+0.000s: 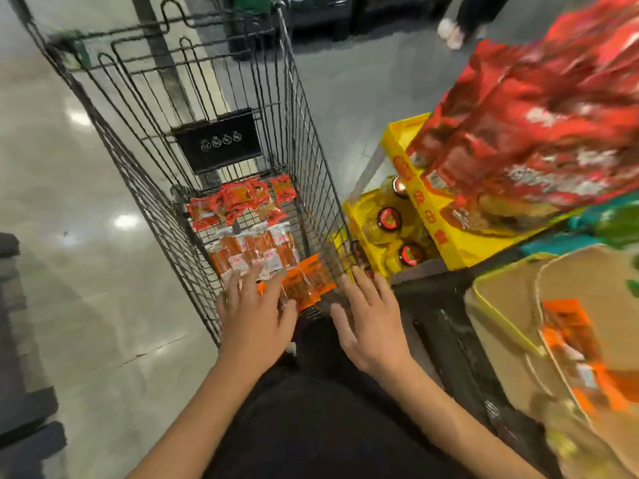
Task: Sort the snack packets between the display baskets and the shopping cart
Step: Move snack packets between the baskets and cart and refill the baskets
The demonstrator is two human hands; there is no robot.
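Observation:
A wire shopping cart point(304, 108) stands in front of me. On its floor lie several snack packets: red ones point(238, 202) at the far end, clear sausage packets point(256, 252) in the middle, orange packets point(306, 281) nearest me. My left hand point(254, 314) reaches into the cart with fingers spread, its fingertips over the sausage and orange packets. My right hand point(371, 323) hovers at the cart's near right corner, fingers straight, holding nothing. A tan display basket point(508, 299) at the right holds an orange packet point(570, 344).
Yellow display boxes point(432, 216) with lidded jars point(389, 219) stand right of the cart. Large red bags point(539, 133) pile above them. A dark shelf edge point(20, 392) is at the left. A person's feet point(451, 32) are far ahead on the shiny floor.

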